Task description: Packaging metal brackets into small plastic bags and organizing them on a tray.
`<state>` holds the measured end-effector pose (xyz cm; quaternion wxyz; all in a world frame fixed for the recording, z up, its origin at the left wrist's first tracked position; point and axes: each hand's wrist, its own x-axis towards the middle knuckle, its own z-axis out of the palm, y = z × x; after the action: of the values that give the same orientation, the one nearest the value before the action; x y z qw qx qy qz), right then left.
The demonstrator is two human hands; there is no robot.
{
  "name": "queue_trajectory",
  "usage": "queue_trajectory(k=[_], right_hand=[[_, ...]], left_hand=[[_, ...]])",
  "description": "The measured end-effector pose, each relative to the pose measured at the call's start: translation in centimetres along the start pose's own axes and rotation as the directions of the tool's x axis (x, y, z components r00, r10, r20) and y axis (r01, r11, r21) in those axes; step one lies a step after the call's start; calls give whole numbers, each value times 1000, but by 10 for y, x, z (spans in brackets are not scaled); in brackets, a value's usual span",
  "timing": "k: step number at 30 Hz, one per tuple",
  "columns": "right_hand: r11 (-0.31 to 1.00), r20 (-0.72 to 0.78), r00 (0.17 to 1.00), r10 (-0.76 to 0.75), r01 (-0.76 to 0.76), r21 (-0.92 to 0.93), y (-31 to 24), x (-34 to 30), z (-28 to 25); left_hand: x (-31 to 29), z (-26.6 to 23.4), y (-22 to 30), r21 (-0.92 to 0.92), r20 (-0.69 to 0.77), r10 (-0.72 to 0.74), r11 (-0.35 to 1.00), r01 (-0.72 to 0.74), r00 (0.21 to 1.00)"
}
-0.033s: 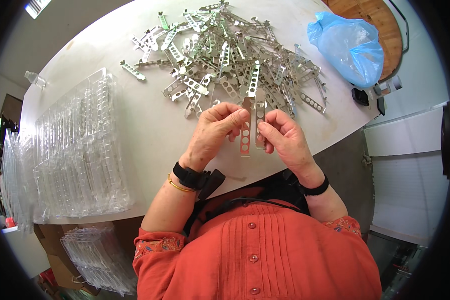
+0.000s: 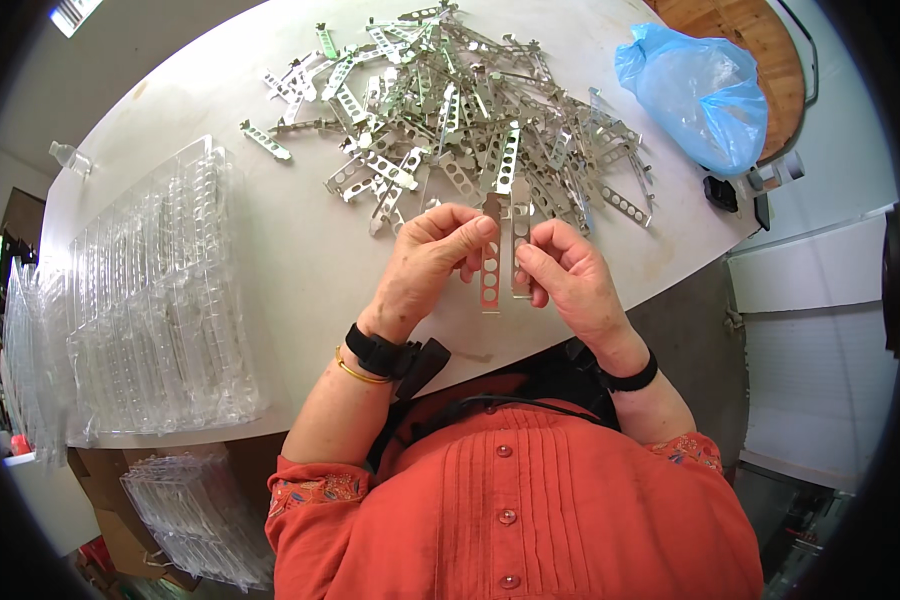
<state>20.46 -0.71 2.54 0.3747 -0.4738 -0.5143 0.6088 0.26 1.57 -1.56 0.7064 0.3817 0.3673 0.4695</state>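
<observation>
Held upright in front of me, side by side, are two thin metal slot brackets with rows of round holes. My left hand (image 2: 428,262) pinches the left bracket (image 2: 491,282) between thumb and fingers near its upper part. The thumb and fingers of my right hand (image 2: 576,282) grip the right bracket (image 2: 521,228), with the thumb across its middle. A narrow gap shows between the two. Just beyond my hands a large loose pile of similar brackets (image 2: 450,110) spreads over the white table (image 2: 315,270), some lying crosswise over others.
Clear plastic trays (image 2: 160,300) stand at the table's left, with more stacked trays (image 2: 200,520) below its edge. A blue plastic bag (image 2: 705,105) lies at the far right beside a small black object (image 2: 720,194). A small clear bottle (image 2: 70,158) sits at the far left edge.
</observation>
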Motion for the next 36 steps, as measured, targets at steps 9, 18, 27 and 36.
queue_trajectory(k=[9, 18, 27, 36], right_hand=[[1000, 6, 1000, 28, -28, -2, -5, -4, 4], [999, 36, 999, 33, -33, 20, -1, -4, 6], [999, 48, 998, 41, -42, 13, 1, -3, 7], [999, 50, 998, 41, -42, 10, 1, -3, 8]], left_hand=[[1, -5, -1, -213, 21, -46, 976, 49, 999], [3, -6, -3, -192, 20, -24, 981, 27, 1000], [1, -5, -1, -186, 15, -43, 982, 45, 999], [2, -7, -2, -190, 35, -32, 981, 38, 999]])
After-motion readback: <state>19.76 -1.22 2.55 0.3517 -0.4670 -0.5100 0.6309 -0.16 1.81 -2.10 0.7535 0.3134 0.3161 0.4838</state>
